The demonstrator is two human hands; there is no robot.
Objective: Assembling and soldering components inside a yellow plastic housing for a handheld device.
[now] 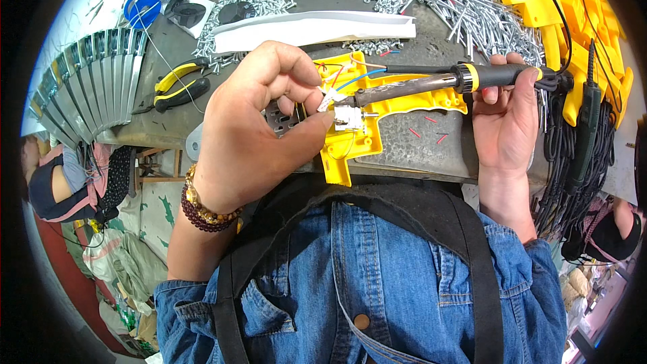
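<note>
My right hand point(507, 114) grips the black handle point(502, 77) of a soldering iron, which has a yellow ring. Its brown-stained metal barrel point(408, 89) points left, across a yellow plastic tool housing point(431, 101), and its tip ends close to a white switch block point(348, 118). My left hand point(263, 114), thumb and fingers pinched together, holds a small white piece point(327, 100) just above that block. A blue wire point(360, 79) and a red one run from a black cable point(418, 69) into the open housing. My left fingers partly cover the housing's left side.
Yellow-and-black pliers point(179, 85) lie left of my left hand, beside a fan of saw blades point(94, 84). Screws point(465, 10) are heaped behind a white curved strip point(313, 30). Yellow housings point(569, 7), black cables point(573, 162) and a dark green-handled tool point(585, 128) crowd the right.
</note>
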